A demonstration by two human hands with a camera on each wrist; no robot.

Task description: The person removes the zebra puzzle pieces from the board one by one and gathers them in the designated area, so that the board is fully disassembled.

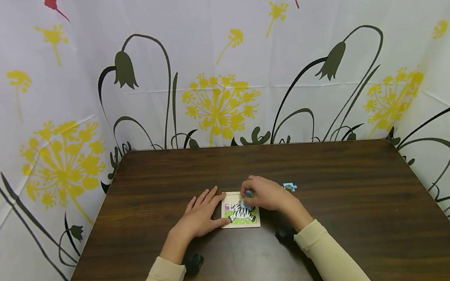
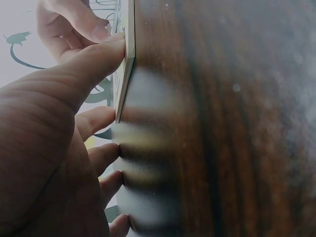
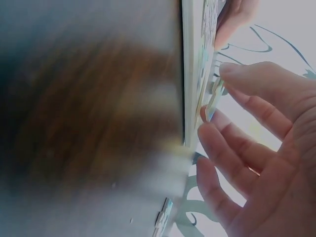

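A small wooden puzzle board (image 1: 232, 195) with a zebra picture (image 1: 241, 212) lies flat on the table. My left hand (image 1: 202, 216) rests at its left side, fingers spread. In the left wrist view the thumb (image 2: 106, 55) presses on the board's near edge and the index fingertip touches its far corner. Over the board's right part, my right hand (image 1: 269, 194) pinches a puzzle piece (image 3: 213, 102) between thumb and fingers. The piece is tilted above the board, and the hand partly hides it in the head view.
Another blue puzzle piece (image 1: 289, 187) lies on the dark wooden table (image 1: 356, 199), right of the board. Behind the table hangs a white curtain (image 1: 210, 28) with a flower print. Black wrist devices sit under both wrists.
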